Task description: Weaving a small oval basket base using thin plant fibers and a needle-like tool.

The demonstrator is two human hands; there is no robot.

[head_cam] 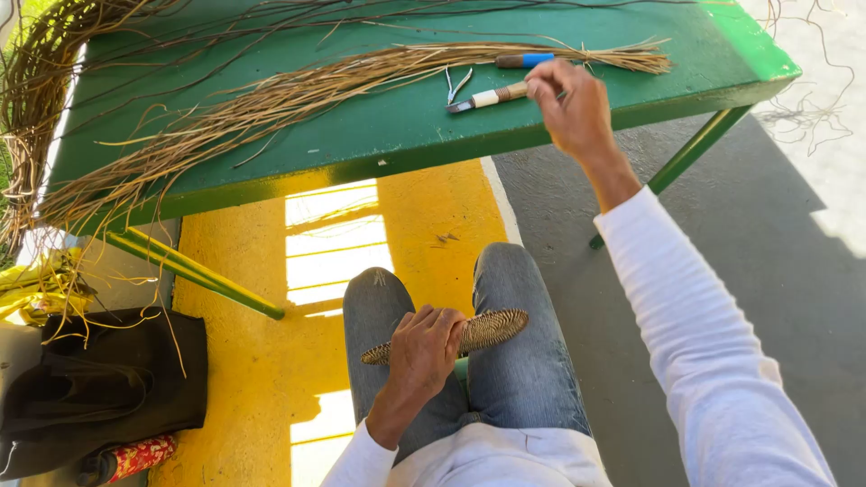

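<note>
Green table's point(379, 135) front edge, knife point(490, 97) near.

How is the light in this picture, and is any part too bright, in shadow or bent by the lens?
Head view: hard sunlight; bright slatted patches glare on the yellow floor under the green table; the pavement at far right is washed out; the right hand and left hand stay sharp; the table edge bows from wide-lens distortion.
</note>
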